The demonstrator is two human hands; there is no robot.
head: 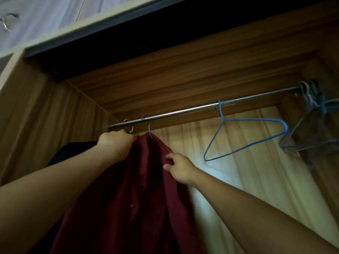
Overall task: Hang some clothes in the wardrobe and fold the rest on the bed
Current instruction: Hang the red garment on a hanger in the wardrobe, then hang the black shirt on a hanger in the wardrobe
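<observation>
We are gripping one maroon buttoned shirt (128, 198) with our left hand (115, 141), our right hand (178, 168) pinching it; one blue hanger (247, 132) is hanging nearby.

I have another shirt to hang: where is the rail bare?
Bare rail runs between the maroon shirt and the blue hanger, and again from the blue hanger to the bunched hangers at the right end. Crowded at both ends.

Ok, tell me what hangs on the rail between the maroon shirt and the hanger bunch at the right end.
Head view: one empty blue hanger; otherwise the rail is bare.
</observation>
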